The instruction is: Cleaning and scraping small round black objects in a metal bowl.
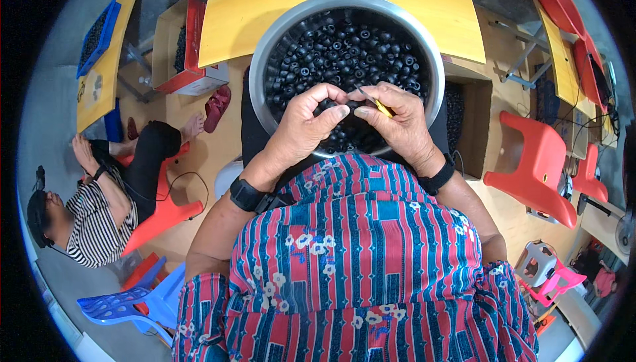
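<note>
A wide metal basin (260,90) in front of me holds many small black ring-shaped parts (361,47). Above its near side, my left hand (311,120) is closed in a pinch, and a small black part (326,104) shows between thumb and index finger. My right hand (399,120) is closed round a slim yellow-handled tool (382,107). Its thin metal end points up and left, toward the left fingertips. Both hands nearly touch. Exactly how the tool's tip meets the part cannot be made out.
Beyond the basin stands a yellow wooden table (232,14). An open cardboard box (477,120) with black parts sits to the right, near a red plastic stool (533,163). On the left, a person in a striped shirt (99,219) sits by another table with a blue tray (99,37).
</note>
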Motion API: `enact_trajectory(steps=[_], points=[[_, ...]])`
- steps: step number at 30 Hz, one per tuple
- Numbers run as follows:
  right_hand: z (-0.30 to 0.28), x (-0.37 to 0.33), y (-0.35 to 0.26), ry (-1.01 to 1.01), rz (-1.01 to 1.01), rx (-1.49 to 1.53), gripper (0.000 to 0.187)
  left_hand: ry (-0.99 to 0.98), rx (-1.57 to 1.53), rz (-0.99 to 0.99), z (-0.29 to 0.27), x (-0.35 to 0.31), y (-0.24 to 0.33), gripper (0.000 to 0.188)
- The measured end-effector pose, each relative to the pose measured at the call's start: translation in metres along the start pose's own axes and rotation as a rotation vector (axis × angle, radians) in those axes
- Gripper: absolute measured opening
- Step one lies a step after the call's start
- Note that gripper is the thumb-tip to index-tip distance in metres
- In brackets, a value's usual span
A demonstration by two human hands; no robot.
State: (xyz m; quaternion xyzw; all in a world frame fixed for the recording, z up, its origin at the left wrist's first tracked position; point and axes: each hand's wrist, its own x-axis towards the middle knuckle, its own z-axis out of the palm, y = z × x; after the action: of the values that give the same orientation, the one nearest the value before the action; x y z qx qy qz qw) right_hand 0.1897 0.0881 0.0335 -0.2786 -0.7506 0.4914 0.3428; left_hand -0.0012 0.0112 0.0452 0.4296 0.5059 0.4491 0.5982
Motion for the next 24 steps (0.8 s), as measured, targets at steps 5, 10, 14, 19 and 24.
enact_trajectory(steps=[5, 10, 14, 19, 24], points=[[0.006, -0.001, 0.002, -0.008, -0.007, 0.081, 0.03, -0.049, -0.328, -0.027, -0.002, -0.001, -0.016, 0.021], [0.003, 0.001, -0.008, -0.077, 0.029, 0.0, 0.033, -0.065, -0.452, -0.043, 0.0, 0.0, -0.018, 0.021], [0.002, 0.002, -0.011, -0.082, 0.015, -0.056, 0.03, -0.076, -0.542, -0.086, 0.002, -0.001, -0.022, 0.021], [0.005, 0.003, -0.015, -0.036, -0.001, -0.05, 0.024, -0.11, -0.555, -0.097, 0.003, -0.003, -0.025, 0.02], [0.006, 0.002, -0.016, -0.037, -0.012, -0.098, 0.022, -0.146, -0.583, -0.143, 0.001, -0.001, -0.029, 0.018]])
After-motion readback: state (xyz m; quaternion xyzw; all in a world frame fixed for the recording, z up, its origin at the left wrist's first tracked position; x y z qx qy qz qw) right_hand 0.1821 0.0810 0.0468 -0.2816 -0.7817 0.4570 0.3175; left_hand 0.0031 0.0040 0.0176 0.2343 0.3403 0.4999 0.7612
